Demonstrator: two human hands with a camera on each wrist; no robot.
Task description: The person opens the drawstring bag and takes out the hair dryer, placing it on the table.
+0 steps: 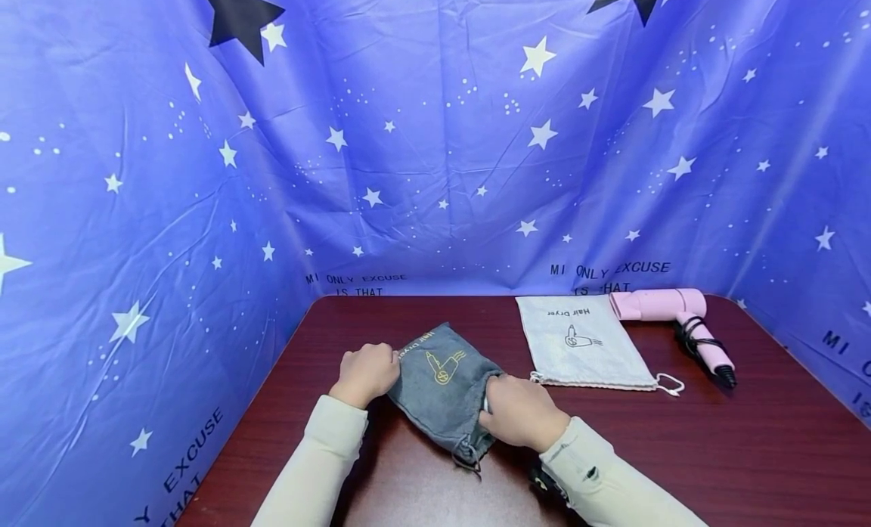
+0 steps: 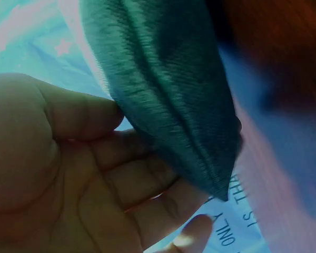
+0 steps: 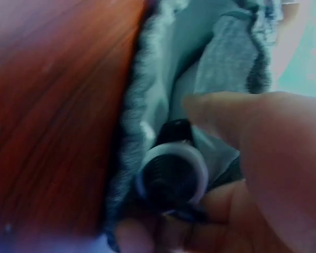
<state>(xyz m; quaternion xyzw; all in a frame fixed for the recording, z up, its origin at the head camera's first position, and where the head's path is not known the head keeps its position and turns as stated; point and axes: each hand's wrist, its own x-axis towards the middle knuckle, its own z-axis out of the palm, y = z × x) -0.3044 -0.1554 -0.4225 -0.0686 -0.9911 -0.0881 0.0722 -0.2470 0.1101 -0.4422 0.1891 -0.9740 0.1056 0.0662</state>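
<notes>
A dark grey drawstring bag (image 1: 445, 376) with a yellow hair dryer print hangs tilted between the two hands over the table. My left hand (image 1: 368, 372) grips its closed end, with the thumb on the near side of the cloth in the left wrist view. My right hand (image 1: 520, 411) is at the bag's mouth. In the right wrist view, its fingers (image 3: 224, 203) curl around the round white-rimmed, black end of a hair dryer handle (image 3: 200, 176), and the thumb reaches inside. The rest of the dryer is hidden in the bag.
At the back right, a white drawstring bag (image 1: 578, 342) printed "Hair Dryer" lies flat. Beside it rests a pink hair dryer (image 1: 660, 305), its black cord wound around the handle. A dark object (image 1: 544, 483) shows beneath the right sleeve. Blue starry cloth (image 1: 435, 156) surrounds the table (image 1: 782, 451).
</notes>
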